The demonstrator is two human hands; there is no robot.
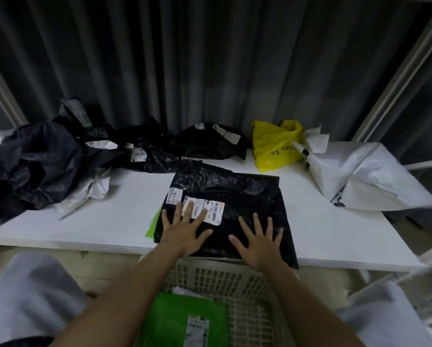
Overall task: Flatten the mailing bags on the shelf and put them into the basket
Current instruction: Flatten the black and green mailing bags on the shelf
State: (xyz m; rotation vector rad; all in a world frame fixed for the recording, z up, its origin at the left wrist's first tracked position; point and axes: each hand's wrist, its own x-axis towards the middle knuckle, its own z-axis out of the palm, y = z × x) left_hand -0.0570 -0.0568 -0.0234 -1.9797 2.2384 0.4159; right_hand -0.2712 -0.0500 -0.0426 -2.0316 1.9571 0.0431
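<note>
Grey curtains hung behind the white shelf (310,246) where your left hand (182,234) and right hand (260,246) pressed the black mailing bag (235,194) flat, grip wide and holding nothing. Overhanging the basket (225,274), the bag could have slipped off half-creased.

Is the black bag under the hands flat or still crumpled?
Mostly flat: the black bag lies spread on the shelf, both hands, left and right, pressing it open-palmed; surface still wrinkled.
</note>
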